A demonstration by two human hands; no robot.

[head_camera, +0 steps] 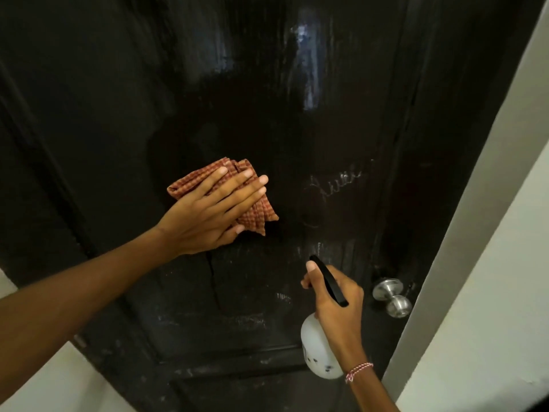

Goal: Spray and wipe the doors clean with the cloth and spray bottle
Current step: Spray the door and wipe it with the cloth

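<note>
The dark door [267,120] bears faint scribbles [335,184], perhaps chalk; a metal knob [389,294] sits by the white wall [490,278]. Your left hand [205,218], fingers straight, presses the cloth [258,214] flat on the door; your right hand [338,304] grips the spray bottle [315,349].

A silver knob [392,296] sits beside a white wall [490,263].

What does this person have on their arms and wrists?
No sleeves show: the left forearm and right forearm are bare. The left grip and right grip wear no gloves, and no rings are visible. A braided red-and-white thread bracelet circles the right wrist; the left wrist carries nothing.
</note>
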